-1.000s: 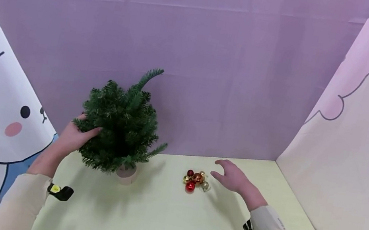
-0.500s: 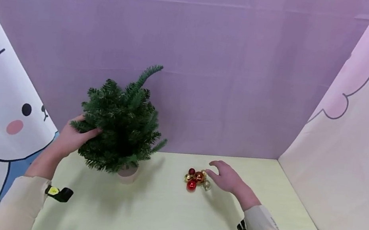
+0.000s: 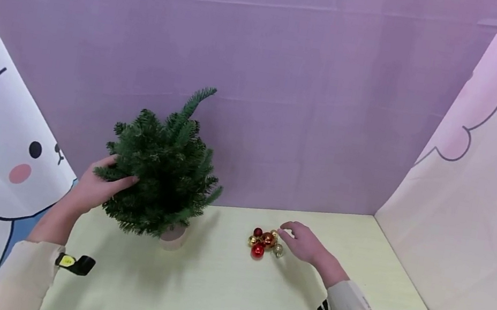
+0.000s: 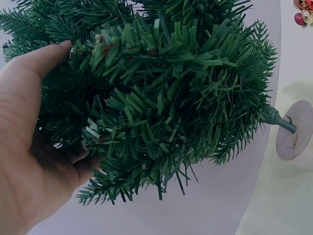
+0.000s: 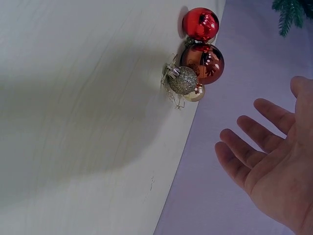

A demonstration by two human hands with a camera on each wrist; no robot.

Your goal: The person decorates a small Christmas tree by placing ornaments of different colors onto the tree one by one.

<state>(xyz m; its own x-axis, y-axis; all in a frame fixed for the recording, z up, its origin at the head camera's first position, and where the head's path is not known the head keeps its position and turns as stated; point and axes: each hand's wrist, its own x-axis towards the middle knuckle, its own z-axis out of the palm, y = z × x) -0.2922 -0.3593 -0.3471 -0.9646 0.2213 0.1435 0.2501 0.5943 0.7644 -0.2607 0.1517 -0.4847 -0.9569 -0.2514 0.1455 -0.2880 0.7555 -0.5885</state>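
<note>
A small green artificial Christmas tree [image 3: 158, 173] stands in a pale pink pot [image 3: 173, 238] on the left of the table. My left hand [image 3: 99, 185] grips its left side, with the thumb in front of the branches and the fingers partly hidden among them. In the left wrist view, the thumb and fingers lie around a branch [image 4: 132, 112]. A cluster of red, copper and gold Christmas baubles [image 3: 266, 240] lies right of the tree. Just beside the cluster hovers my right hand [image 3: 305, 242]. In the right wrist view, its fingers [image 5: 257, 132] are spread and relaxed, apart from the baubles.
A pale wooden table [image 3: 217, 291] carries everything. Behind it hangs a purple cloth [image 3: 286, 101]. Cartoon-printed sheets flank both sides, including a white rabbit figure [image 3: 12, 139] on the left. Both wrists wear small black devices.
My right hand has moved left, closer to the baubles. The left hand stays on the tree, which has tilted slightly at most.
</note>
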